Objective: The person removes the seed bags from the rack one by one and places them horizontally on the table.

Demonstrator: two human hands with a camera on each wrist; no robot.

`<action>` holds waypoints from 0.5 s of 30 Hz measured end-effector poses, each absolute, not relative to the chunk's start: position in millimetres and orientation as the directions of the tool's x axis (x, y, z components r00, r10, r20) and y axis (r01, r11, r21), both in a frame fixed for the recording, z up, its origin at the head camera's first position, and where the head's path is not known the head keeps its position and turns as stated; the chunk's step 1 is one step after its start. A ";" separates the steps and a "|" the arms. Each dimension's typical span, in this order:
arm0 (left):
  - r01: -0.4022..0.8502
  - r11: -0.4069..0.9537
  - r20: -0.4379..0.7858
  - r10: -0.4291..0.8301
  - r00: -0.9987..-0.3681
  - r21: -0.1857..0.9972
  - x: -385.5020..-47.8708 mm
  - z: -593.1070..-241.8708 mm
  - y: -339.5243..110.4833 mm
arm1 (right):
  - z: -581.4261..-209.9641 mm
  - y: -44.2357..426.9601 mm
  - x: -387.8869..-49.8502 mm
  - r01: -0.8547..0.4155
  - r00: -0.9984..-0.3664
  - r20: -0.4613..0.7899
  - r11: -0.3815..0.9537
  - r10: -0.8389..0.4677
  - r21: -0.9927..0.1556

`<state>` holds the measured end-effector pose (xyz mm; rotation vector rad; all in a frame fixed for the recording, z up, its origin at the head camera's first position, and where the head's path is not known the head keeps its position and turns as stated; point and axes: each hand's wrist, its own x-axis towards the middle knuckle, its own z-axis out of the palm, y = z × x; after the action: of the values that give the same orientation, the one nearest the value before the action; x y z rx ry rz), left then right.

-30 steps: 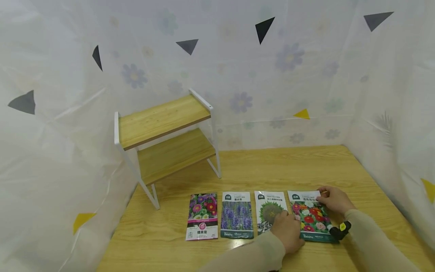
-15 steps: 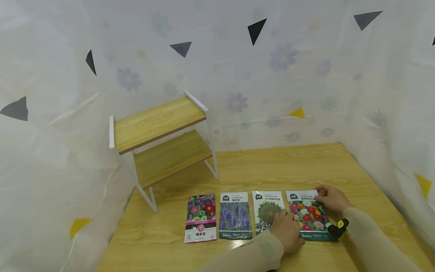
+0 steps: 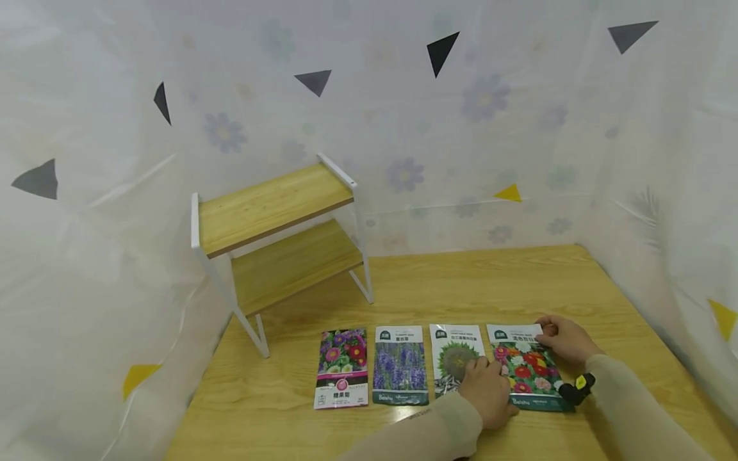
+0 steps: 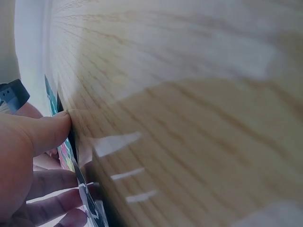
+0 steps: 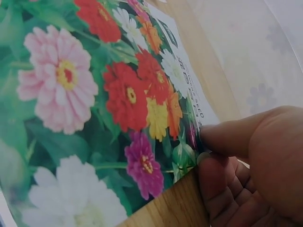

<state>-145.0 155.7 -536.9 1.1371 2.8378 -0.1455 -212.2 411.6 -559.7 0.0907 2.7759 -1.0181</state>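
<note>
Four-colour print of zinnias covers the rightmost seed packet [image 3: 524,368], which lies flat at the right end of a row. My right hand [image 3: 567,339] pinches its upper right edge, thumb on top and fingers curled by the edge, as the right wrist view shows. My left hand [image 3: 487,392] rests between this packet and the sunflower seed packet [image 3: 457,355], covering the latter's lower right part. In the left wrist view the left thumb [image 4: 54,130] touches near the zinnia packet's lower edge, while the fingers reach loosely over the packets.
Further left in the row lie a lavender seed packet [image 3: 400,365] and a pink-banded flower seed packet [image 3: 342,368]. A two-tier wooden shelf [image 3: 277,208] with a white frame stands at the back left of the table [image 3: 461,282]. Pale plastic sheeting [image 3: 369,115] walls the sides and back.
The head view has shifted slightly left and back again. Both hands and all the packets keep their places on the table.
</note>
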 end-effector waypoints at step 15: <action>0.692 0.719 -0.084 0.687 -0.722 -0.060 -146.5 -538.1 153.6 | -554.4 410.3 -207.7 0.121 -0.980 -0.196 0.728 -0.019 -0.675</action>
<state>-146.5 153.6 -538.1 1.1484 2.8608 -0.1353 -207.7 410.3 -554.4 0.0816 2.7412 -1.0898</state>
